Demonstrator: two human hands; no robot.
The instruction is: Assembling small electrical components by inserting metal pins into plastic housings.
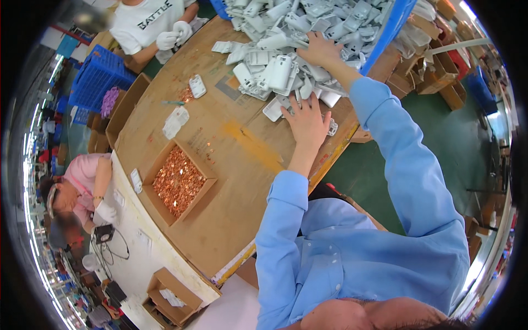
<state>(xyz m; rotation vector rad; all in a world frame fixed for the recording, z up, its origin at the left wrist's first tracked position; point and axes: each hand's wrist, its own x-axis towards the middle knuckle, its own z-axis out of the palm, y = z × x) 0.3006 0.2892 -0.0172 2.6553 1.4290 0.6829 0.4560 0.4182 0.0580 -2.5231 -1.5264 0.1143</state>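
Note:
A large pile of pale grey plastic casings spills across the table at its far right. My left hand lies palm down over the near edge of this pile, fingers spread and touching the casings. A small pale part shows beside its thumb. Farther off, my right hand reaches onto the heap with its fingers apart and resting on the parts. Neither hand visibly grips a piece, though the undersides of both are hidden.
On the brown table sits a cardboard box of small copper-coloured pieces. Single casings lie farther left. A blue crate borders the pile. One gloved co-worker stands across the table, another sits at left.

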